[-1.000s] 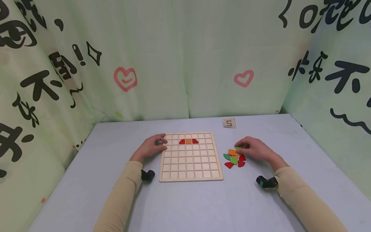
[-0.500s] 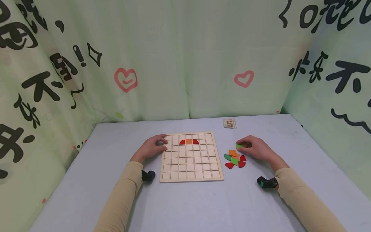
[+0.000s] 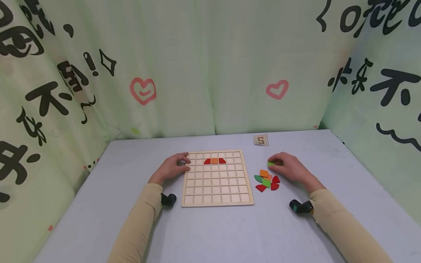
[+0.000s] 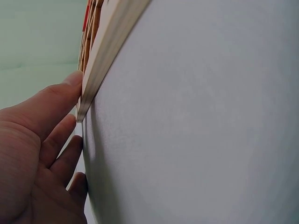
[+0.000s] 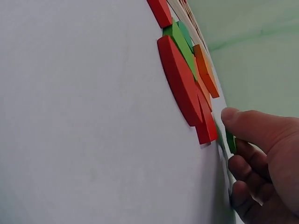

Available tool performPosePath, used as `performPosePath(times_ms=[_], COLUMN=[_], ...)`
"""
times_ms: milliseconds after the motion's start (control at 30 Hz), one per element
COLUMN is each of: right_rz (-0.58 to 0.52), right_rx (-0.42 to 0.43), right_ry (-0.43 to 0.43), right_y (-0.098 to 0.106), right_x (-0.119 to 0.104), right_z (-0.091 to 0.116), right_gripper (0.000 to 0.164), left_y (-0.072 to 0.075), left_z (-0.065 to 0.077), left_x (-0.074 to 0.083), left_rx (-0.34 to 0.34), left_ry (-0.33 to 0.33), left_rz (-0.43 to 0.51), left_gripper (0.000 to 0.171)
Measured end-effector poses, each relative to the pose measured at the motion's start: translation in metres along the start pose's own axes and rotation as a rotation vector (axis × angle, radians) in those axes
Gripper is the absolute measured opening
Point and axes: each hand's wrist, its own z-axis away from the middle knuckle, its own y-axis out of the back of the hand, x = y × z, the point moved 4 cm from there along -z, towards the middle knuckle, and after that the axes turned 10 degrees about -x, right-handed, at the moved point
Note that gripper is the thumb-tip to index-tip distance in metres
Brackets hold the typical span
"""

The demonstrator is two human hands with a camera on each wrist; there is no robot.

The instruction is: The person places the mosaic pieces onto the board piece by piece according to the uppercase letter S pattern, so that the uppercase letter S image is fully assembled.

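Observation:
A wooden grid board lies on the table with a row of two red curved pieces and an orange square between them, near its far side. My left hand rests at the board's left edge, thumb and forefinger touching the rim, the other fingers loosely bent beside it. My right hand pinches a green block between thumb and fingers, just beyond a small pile. That pile holds red quarter-round blocks, an orange block, a light green block and a dark green one.
A small card with a gridded picture lies at the back of the table, right of the board. Green curtains with writing and hearts stand behind and at both sides. Each wrist wears a black device.
My right hand, with the green block between its fingers, has shifted slightly away from the pile. The left hand stays at the board's edge.

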Motion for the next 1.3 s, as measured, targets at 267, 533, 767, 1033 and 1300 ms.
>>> performPosePath(times_ms=[267, 533, 767, 1033, 1300], right_rz=[-0.042, -0.057, -0.045, -0.031, -0.043], right_rx=[0.039, 0.072, 0.052, 0.006, -0.035], right_ry=[-0.013, 0.047, 0.091, 0.143, 0.212], right_y=[0.004, 0.002, -0.007, -0.022, -0.035], right_x=[-0.014, -0.040, -0.062, -0.085, -0.107], right_z=[-0.008, -0.017, -0.025, -0.033, -0.040], right_gripper=[0.039, 0.038, 0.036, 0.034, 0.032], left_y=[0.000, 0.000, 0.000, 0.000, 0.001], left_z=[0.000, -0.001, -0.001, 0.000, 0.000], left_x=[0.000, -0.001, -0.001, 0.000, 0.001], left_rx=[-0.002, 0.000, -0.001, -0.002, -0.002], left_ry=[-0.001, -0.007, 0.004, 0.002, -0.003], left_rz=[0.000, -0.005, -0.003, 0.003, -0.001], left_gripper=[0.026, 0.027, 0.027, 0.026, 0.026])
